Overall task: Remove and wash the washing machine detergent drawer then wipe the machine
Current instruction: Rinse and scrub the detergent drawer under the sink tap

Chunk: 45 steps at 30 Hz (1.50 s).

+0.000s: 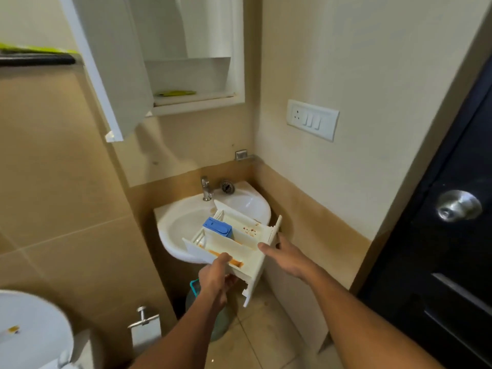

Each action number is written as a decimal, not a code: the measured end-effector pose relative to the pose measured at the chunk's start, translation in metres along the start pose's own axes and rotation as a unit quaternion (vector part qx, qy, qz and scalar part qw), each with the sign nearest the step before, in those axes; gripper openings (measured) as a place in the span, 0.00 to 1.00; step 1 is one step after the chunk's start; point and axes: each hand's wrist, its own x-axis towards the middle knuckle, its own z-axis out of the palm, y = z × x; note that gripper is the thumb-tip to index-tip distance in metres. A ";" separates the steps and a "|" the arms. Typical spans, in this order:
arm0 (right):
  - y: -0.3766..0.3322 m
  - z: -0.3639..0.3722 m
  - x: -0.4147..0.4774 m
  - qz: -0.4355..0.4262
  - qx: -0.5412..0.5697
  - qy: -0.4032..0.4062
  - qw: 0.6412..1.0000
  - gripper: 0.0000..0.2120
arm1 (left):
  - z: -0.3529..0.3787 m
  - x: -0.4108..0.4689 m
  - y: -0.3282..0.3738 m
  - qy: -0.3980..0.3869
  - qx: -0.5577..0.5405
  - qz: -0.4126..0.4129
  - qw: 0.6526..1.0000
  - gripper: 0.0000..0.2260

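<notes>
I hold the white detergent drawer (pixel 234 243) in the air at the front edge of a white corner sink (pixel 183 225). The drawer has several compartments, a blue insert (pixel 217 228) and orange-brown residue inside. My left hand (pixel 215 280) grips its near underside with the thumb on the rim. On the drawer's right end, by the front panel, rests my right hand (pixel 286 258), fingers wrapped around the side. A chrome tap (pixel 205 188) stands at the back of the sink; no water is seen running. The washing machine is not in view.
A loose metal drain strainer (pixel 227 186) lies on the sink's back ledge. An open white wall cabinet (pixel 149 62) hangs above. A dark door with a round knob (pixel 459 205) is at the right. A toilet (pixel 29 331) sits bottom left, a large water bottle (pixel 221 326) under the sink.
</notes>
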 end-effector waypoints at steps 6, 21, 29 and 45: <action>-0.029 -0.031 0.125 0.018 -0.075 -0.043 0.996 0.34 | 0.072 0.083 0.019 0.037 -0.074 -0.014 0.997 0.17; -0.121 0.021 0.403 -0.156 -0.320 -0.080 0.931 0.09 | 0.110 0.230 0.051 0.155 -0.202 -0.012 0.967 0.12; -0.165 0.100 0.496 -0.197 -0.415 -0.170 0.872 0.23 | 0.117 0.268 0.042 0.217 -0.275 -0.024 0.936 0.10; -0.182 0.109 0.546 -0.240 -0.563 -0.184 0.769 0.12 | 0.090 0.277 0.048 0.227 -0.263 -0.015 0.938 0.10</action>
